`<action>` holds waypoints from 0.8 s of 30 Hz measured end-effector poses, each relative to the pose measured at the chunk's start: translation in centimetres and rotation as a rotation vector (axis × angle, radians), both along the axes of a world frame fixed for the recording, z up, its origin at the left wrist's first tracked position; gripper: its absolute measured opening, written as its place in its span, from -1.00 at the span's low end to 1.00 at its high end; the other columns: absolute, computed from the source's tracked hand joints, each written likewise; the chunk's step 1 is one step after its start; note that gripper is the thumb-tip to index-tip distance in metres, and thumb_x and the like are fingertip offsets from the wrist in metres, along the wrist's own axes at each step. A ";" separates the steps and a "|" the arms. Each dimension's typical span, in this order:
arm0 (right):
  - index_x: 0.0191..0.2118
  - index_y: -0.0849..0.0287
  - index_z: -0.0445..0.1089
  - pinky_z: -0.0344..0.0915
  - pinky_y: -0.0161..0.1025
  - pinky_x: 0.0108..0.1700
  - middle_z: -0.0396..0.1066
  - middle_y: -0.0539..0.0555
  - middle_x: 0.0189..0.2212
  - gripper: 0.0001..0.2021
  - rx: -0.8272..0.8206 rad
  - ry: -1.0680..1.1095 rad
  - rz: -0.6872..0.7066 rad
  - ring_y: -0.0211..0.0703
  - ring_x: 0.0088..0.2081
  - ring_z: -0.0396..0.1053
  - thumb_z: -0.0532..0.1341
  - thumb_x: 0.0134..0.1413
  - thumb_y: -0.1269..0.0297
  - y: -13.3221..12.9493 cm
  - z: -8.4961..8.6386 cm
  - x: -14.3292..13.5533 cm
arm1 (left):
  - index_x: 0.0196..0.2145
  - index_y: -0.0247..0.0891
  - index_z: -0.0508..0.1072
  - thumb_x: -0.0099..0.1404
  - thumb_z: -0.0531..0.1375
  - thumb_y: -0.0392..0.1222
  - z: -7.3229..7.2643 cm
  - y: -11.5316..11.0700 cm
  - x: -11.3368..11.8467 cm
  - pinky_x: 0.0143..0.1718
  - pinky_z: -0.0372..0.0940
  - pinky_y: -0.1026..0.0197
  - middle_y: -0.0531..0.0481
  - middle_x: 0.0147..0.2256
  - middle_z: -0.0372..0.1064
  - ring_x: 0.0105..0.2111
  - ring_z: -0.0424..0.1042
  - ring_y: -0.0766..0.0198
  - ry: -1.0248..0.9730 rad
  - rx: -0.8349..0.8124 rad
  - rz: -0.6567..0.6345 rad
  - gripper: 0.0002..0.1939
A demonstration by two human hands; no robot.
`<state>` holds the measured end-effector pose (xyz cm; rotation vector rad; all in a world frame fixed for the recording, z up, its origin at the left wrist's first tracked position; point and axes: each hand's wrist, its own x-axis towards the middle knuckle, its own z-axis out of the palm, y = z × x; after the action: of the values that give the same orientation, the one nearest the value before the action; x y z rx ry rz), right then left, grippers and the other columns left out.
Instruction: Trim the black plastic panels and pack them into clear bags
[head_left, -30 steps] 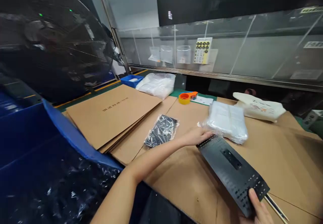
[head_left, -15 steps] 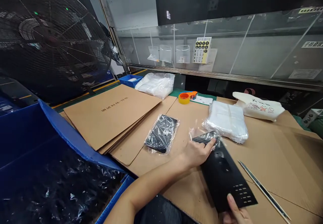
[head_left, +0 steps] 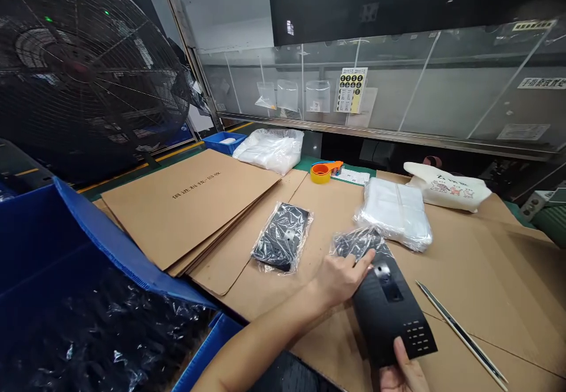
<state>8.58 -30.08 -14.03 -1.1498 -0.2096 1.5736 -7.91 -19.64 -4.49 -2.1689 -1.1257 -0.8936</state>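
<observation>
A flat black panel [head_left: 375, 315] with slots near its lower right corner is held tilted above the cardboard-covered table. My right hand [head_left: 403, 368] grips its near edge, thumb on top and fingers underneath. Clear plastic bag film [head_left: 354, 240] covers the panel's far end. My left hand [head_left: 342, 277] is closed at the bag's mouth on the panel's left side, its index finger stretched over the film. To the left lies another black panel in a clear bag [head_left: 283, 236]. A banded stack of clear plastic bags [head_left: 393, 212] sits just beyond the held panel.
Flat cardboard sheets [head_left: 190, 203] are stacked at left, beside a blue bin [head_left: 128, 256] full of bagged black pieces. A tape dispenser [head_left: 322, 172], a bundle of plastic bags [head_left: 269, 149] and a white cloth pouch [head_left: 448, 187] stand farther back. A long thin strip [head_left: 462, 333] lies at right.
The bag film now lies farther over the panel's far end. Both hands and the panel have shifted slightly left, and the view has turned a little.
</observation>
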 end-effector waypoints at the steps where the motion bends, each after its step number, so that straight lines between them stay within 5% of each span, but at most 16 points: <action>1: -0.27 0.20 0.50 0.49 -0.19 -0.19 0.54 0.15 -0.31 -0.46 -0.008 0.001 0.025 0.05 -0.20 0.51 0.56 -0.42 0.02 0.1 0.0 0.0 | 0.03 -0.27 0.45 0.46 0.00 -0.17 0.0 -0.2 -0.1 -0.71 0.08 0.28 0.08 -0.57 0.33 -0.67 0.32 0.36 0.000 -0.001 0.013 -0.68; 4: -0.22 0.24 0.50 0.48 -0.09 -0.13 0.53 0.21 -0.23 -0.47 0.006 0.003 0.112 0.11 -0.13 0.49 0.55 -0.36 0.07 0.0 -0.1 -0.2 | -0.02 -0.31 0.48 0.45 0.00 -0.21 0.1 -0.7 -0.1 -0.71 0.07 0.27 0.09 -0.58 0.29 -0.66 0.32 0.35 -0.019 0.006 0.000 -0.69; 10: -0.30 0.21 0.51 0.51 -0.19 -0.26 0.54 0.18 -0.28 -0.47 -0.040 0.018 0.008 0.02 -0.27 0.52 0.56 -0.44 -0.01 -0.2 -0.2 -1.7 | 0.01 -0.37 0.46 0.45 0.00 -0.22 0.1 -1.9 0.7 -0.70 0.09 0.27 0.10 -0.60 0.28 -0.67 0.30 0.35 -0.026 -0.009 -0.057 -0.67; 16: -0.25 0.14 0.50 0.49 -0.24 -0.21 0.54 0.07 -0.32 -0.41 0.018 0.035 -0.134 -0.01 -0.19 0.50 0.56 -0.51 -0.02 0.4 1.5 -2.5 | 0.00 -0.36 0.48 0.45 0.00 -0.21 0.0 -2.6 1.5 -0.72 0.06 0.31 0.10 -0.63 0.26 -0.71 0.27 0.38 -0.059 -0.010 -0.075 -0.67; 21: -0.33 0.22 0.52 0.45 -0.11 -0.09 0.53 0.14 -0.31 -0.53 0.036 0.102 0.090 0.06 -0.16 0.48 0.58 -0.46 0.14 0.8 2.6 -2.2 | 0.03 -0.36 0.45 0.45 -0.01 -0.23 -0.1 -3.7 2.2 -0.72 0.08 0.27 0.11 -0.61 0.27 -0.69 0.29 0.36 -0.063 -0.060 -0.135 -0.67; 24: -0.33 0.14 0.53 0.44 -0.29 -0.14 0.51 0.05 -0.33 -0.59 0.159 0.038 -0.021 -0.12 -0.24 0.48 0.52 -0.33 0.03 1.3 2.1 -2.0 | 0.06 -0.38 0.42 0.46 -0.02 -0.22 -0.2 -4.7 2.6 -0.74 0.05 0.23 0.11 -0.59 0.26 -0.69 0.27 0.34 -0.059 -0.081 -0.188 -0.65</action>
<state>6.58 -28.83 -11.93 -0.9955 -0.2913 1.5304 -5.32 -24.37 -4.68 -2.3593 -1.0131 -1.0144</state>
